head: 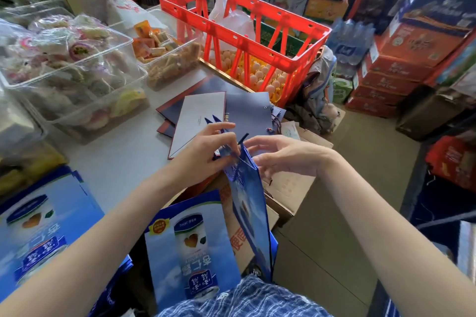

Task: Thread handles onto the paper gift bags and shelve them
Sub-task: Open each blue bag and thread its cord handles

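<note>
From the head camera, I look down on both my bare forearms meeting over the edge of a pale grey tabletop [116,162]. My left hand [206,147] pinches the top edge of a flat, glossy blue paper gift bag [248,203] printed with a white can, fingers curled in tight around it and a dark blue cord handle [243,139] that pokes up just above my fingertips. My right hand [280,154] is at the other side of the same top edge, fingers loosely spread and slightly bent, the tips touching the bag's rim; I cannot tell whether they actually grip the cord. The bag stands on edge between my hands, its lower end down by my blue checked shirt [247,298].

More flat blue bags of the same print lie close by: one below my left forearm [190,252], another at the table's near left corner [38,226]. Beyond my hands a stack of flat navy and white paper bags [201,113] rests on the table. Behind it sits a red plastic crate [244,33] holding trays of eggs [257,74]. To the left are clear plastic tubs of wrapped snacks [72,59]. An open brown cardboard box [291,188] stands just right of the table, under my right hand.
</note>
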